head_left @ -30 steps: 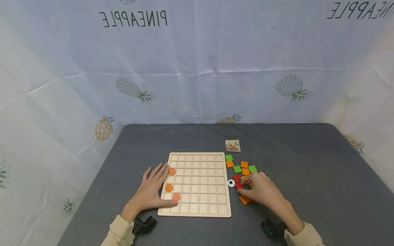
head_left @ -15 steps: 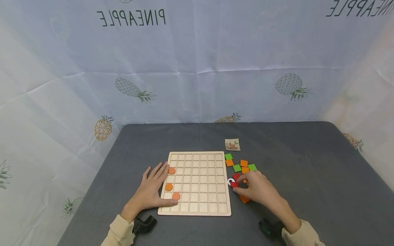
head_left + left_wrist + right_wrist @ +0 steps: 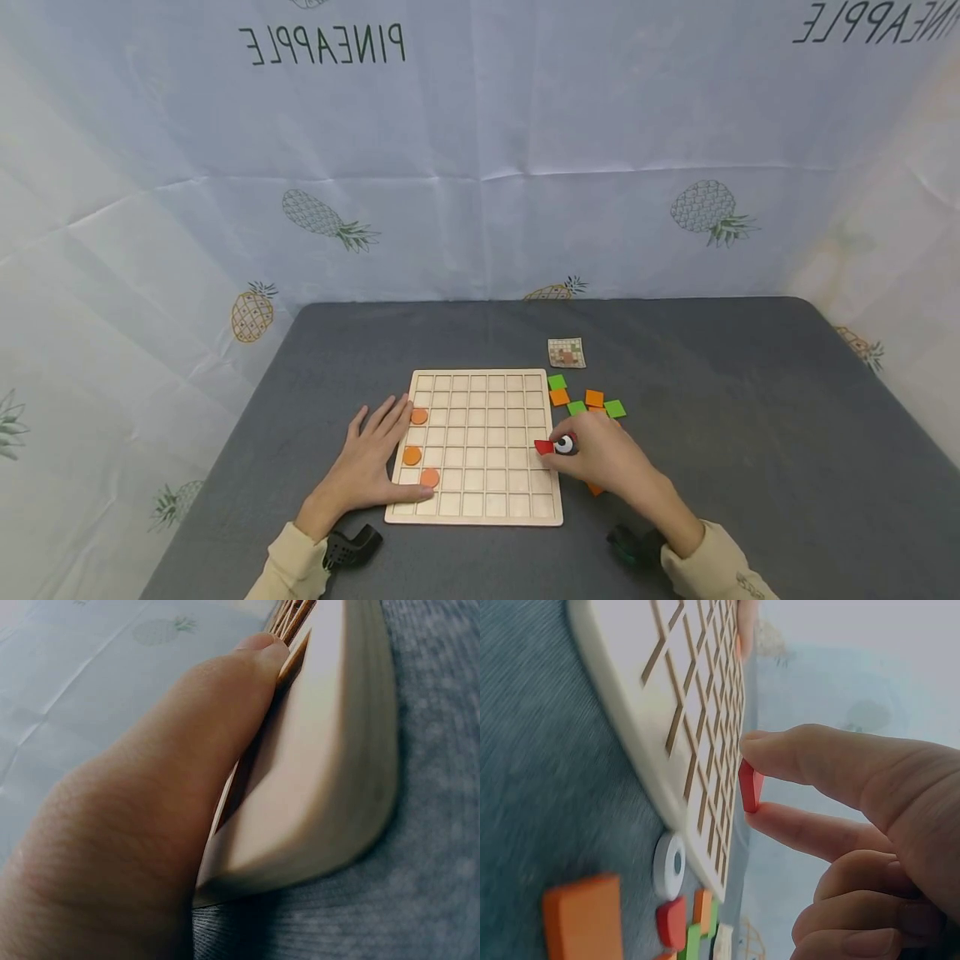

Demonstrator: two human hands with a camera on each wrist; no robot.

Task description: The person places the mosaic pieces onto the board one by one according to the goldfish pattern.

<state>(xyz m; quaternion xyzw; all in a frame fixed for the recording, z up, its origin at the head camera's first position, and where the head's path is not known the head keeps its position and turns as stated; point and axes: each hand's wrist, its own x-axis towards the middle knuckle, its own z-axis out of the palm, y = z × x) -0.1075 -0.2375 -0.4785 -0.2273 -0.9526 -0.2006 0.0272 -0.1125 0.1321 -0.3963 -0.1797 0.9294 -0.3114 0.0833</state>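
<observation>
A wooden grid board (image 3: 480, 450) lies on the grey table, with several orange round discs (image 3: 412, 456) in cells along its left side. My left hand (image 3: 367, 475) rests flat over the board's left edge, fingers spread and thumb along the lower left corner. Between the thumb and index finger of my right hand (image 3: 600, 454) is pinched a small red tile (image 3: 750, 786), held over the board's right edge. Just beside the board, partly behind the right fingers, sits a white ring-shaped piece (image 3: 669, 865) with a dark centre.
Right of the board lie loose tiles: green ones (image 3: 615, 408), orange ones (image 3: 594, 398) and a red one (image 3: 671, 923), some hidden by the right hand. A small printed pattern card (image 3: 566, 353) lies beyond them. A patterned cloth (image 3: 480, 233) hangs behind the table.
My right hand has picked the red tile out of the loose pile and carried it left, past the white ring, to the board's right edge. The left hand has stayed in place.
</observation>
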